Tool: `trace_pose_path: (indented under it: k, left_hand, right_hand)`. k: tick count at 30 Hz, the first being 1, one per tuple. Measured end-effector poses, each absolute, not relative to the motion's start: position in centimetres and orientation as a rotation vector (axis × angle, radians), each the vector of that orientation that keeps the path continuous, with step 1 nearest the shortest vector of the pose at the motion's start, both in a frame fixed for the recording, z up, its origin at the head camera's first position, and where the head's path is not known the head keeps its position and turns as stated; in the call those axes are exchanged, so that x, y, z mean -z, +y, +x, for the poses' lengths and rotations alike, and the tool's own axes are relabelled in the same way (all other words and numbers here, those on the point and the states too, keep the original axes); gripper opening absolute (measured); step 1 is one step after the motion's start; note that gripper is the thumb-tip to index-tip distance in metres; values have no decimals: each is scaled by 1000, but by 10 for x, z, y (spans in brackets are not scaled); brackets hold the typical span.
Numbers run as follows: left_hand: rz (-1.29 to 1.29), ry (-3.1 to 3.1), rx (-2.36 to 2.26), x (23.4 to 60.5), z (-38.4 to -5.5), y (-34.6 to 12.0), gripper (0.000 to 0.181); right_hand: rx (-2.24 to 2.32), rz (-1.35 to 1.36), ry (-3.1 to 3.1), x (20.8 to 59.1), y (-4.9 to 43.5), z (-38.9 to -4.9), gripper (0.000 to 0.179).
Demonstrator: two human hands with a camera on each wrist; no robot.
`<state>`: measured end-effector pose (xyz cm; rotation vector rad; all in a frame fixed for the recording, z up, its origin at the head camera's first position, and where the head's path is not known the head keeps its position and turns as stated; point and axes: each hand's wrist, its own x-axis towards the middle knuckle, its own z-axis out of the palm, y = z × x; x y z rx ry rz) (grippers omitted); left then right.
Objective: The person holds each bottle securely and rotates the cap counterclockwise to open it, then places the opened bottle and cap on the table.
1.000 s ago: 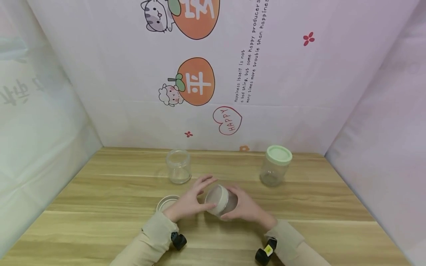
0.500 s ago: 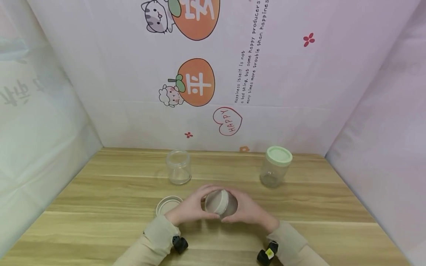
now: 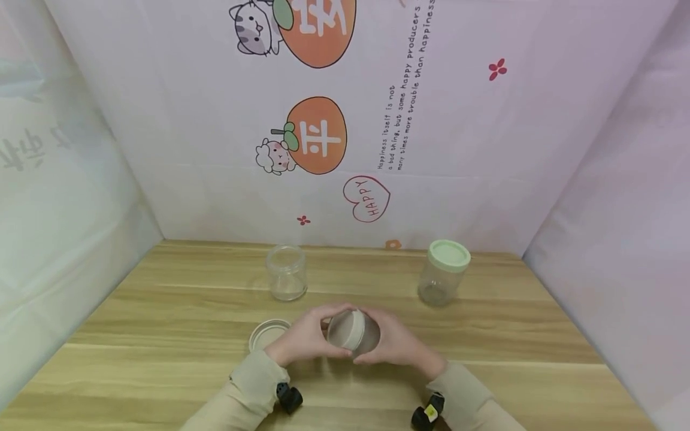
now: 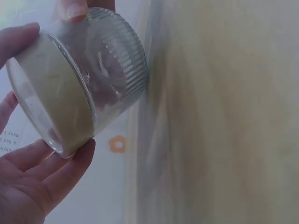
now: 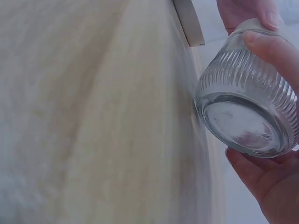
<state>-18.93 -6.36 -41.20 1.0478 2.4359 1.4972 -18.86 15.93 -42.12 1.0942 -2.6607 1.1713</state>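
Observation:
A ribbed clear glass jar (image 4: 105, 60) with a pale beige lid (image 3: 354, 330) lies tilted between both hands, its lid end facing left. My left hand (image 3: 304, 340) grips the lid's rim, fingers along the top and thumb below. On the other side, my right hand (image 3: 401, 342) holds the jar's body, fingers over it and thumb underneath. The right wrist view shows the jar's base (image 5: 243, 123) beside the right hand's fingers. Flat on the table, partly covered by the left hand, lies another beige lid (image 3: 265, 333).
Behind the left hand stands a lidless clear jar (image 3: 287, 278). A jar with a green lid (image 3: 449, 256) stands at the back right. The wooden table (image 3: 162, 335) is bounded by a printed white sheet (image 3: 458, 137) at the back and sheets at both sides.
My left hand has closed in from spread fingers beside the jar to a grip round its lid. The right hand keeps its hold on the body. Other things stay put.

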Motion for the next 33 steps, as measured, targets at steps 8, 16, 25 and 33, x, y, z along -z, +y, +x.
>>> trace_pose_path:
  k: [8,16,25,33]
  left_hand:
    - [732,2310,-1647,421,-197,-66,77]
    - [727,2369,-1618,419,-196,-64,78]
    - [691,2460,-1538,404,-197,-51,76]
    - [661,2504,-1377,402,-198,-56,70]
  right_hand:
    - [-966,892,-2706,415,152,-186,86]
    - [-932,858,-2748,413,151,-187,88]
    - [-927,869,-2679,408,155,-188,87]
    - [-873,816,-2693,416,151,-183,86]
